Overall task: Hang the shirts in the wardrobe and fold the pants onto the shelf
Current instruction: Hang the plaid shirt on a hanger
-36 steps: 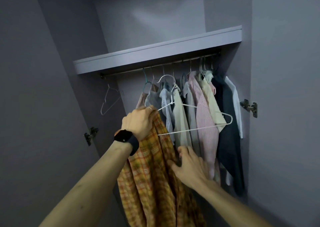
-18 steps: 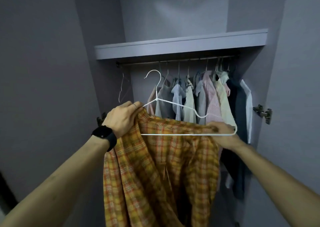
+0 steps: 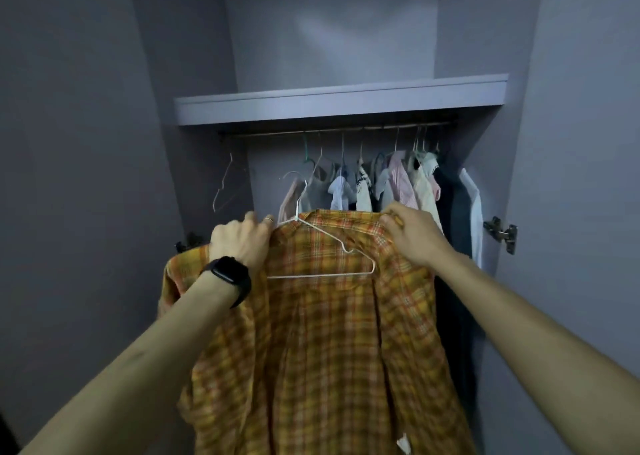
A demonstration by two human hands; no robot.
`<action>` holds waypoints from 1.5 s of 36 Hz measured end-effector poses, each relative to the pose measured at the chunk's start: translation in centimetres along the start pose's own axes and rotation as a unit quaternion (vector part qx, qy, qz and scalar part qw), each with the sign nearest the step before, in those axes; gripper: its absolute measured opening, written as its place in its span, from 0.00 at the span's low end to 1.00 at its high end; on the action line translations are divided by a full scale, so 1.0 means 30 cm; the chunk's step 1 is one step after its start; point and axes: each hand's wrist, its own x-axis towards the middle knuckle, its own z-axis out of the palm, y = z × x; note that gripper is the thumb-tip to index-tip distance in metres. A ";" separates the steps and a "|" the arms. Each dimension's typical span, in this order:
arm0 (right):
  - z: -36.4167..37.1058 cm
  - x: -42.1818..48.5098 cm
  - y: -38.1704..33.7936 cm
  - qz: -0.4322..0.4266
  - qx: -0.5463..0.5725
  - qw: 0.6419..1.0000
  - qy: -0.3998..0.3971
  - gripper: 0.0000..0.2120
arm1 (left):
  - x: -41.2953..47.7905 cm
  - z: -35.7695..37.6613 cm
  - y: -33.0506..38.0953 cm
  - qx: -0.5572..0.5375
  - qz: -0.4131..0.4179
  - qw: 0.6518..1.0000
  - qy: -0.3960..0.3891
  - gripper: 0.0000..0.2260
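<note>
An orange and yellow plaid shirt hangs spread open in front of me, below the wardrobe rail. A white wire hanger lies against the shirt's inside, its hook pointing up near my left hand. My left hand, with a black watch on the wrist, grips the shirt's left shoulder by the hanger's neck. My right hand pinches the collar edge at the shirt's right shoulder. Several shirts hang on the rail behind.
A grey shelf runs above the rail. One empty wire hanger hangs at the rail's left end. Wardrobe side walls close in on both sides, with door hinges on the right and on the left.
My right hand has moved from the hanger's right end up to the shirt's collar edge. The shirt now covers more of the hanger and is held higher and wider.
</note>
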 end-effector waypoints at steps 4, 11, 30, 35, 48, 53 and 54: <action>0.024 -0.019 -0.079 -0.012 0.013 1.000 0.007 0.08 | -0.010 0.000 0.041 -0.107 0.003 0.994 0.004 0.11; 0.016 -0.025 -0.162 0.013 0.007 0.999 0.037 0.08 | -0.053 -0.013 0.114 -0.226 0.000 0.974 0.026 0.06; 0.056 -0.046 -0.159 -0.028 -0.167 0.976 -0.134 0.16 | -0.153 0.005 0.119 -0.250 -0.014 0.963 0.098 0.08; 0.119 -0.080 -0.131 -0.044 -0.218 0.974 -0.032 0.14 | -0.153 -0.050 0.116 -0.512 -0.175 0.829 0.140 0.07; 0.120 -0.071 -0.233 -0.114 -0.278 0.953 -0.039 0.13 | -0.097 -0.080 0.091 -0.575 -0.298 0.750 0.131 0.07; 0.119 -0.058 -0.213 -0.052 -0.219 0.974 -0.005 0.13 | -0.134 -0.077 0.186 -0.601 -0.135 0.787 0.034 0.13; 0.113 -0.058 -0.193 -0.043 -0.209 0.977 -0.001 0.13 | -0.134 -0.069 0.160 -0.626 -0.136 0.768 0.031 0.12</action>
